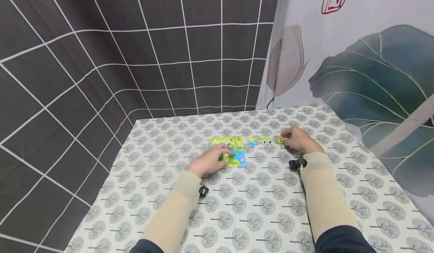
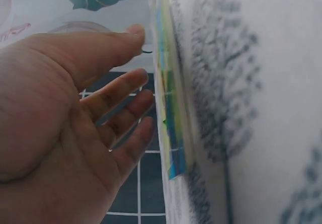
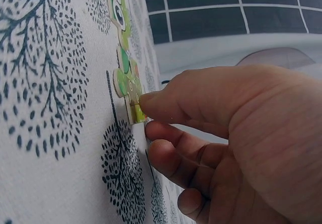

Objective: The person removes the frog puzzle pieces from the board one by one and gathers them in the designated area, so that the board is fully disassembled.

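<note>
Left: the left hand (image 1: 211, 159) hovers over or rests on the puzzle (image 1: 240, 158), fingers loosely spread. Right: just beside it on the table (image 1: 257, 202), the strip (image 1: 266, 141) has its right end pinched by the right hand (image 1: 300, 139). Fitting probably goes best flat, tabs aligned. From here, fingers hide the puzzle's middle and the strip's tip; left-hand contact is unclear.

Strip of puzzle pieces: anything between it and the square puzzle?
Nothing visible: only cloth separates the strip from the square puzzle. The left hand hides part of the puzzle, but lies outside that gap.
</note>
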{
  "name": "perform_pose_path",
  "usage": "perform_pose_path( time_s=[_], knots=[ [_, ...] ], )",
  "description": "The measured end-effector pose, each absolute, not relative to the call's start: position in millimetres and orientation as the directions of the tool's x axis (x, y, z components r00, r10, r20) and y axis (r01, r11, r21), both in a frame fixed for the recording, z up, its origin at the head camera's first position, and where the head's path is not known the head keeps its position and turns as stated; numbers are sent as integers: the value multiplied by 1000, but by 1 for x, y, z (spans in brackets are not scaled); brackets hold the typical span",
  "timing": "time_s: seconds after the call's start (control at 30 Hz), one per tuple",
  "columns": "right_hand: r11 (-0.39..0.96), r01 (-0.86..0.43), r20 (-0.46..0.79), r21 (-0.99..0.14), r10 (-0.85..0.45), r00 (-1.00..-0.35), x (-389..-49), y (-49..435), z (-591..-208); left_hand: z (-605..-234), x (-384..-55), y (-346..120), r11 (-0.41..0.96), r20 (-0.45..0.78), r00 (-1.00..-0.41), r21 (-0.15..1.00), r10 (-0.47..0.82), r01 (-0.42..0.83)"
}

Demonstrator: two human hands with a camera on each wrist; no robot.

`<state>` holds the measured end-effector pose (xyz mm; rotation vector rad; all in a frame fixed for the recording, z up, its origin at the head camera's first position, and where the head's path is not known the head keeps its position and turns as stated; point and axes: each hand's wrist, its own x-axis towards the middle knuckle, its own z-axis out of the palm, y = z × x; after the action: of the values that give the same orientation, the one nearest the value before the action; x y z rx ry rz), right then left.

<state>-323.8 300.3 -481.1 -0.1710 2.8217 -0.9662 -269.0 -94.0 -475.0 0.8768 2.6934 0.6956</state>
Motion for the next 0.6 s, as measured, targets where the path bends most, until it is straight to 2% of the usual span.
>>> perform_pose_path(
  time_s=[0.2, 0.6],
  knots=[
    [786, -59, -105, -616, -156, -982, -325, 300, -487, -470, -269, -111, 708, -26, -826, 530, 563, 466],
    [797, -57, -77, -602, -129, -989, -325, 297, -482, -477, -250, -156, 788, -87, -868, 470, 488, 396]
  ],
)
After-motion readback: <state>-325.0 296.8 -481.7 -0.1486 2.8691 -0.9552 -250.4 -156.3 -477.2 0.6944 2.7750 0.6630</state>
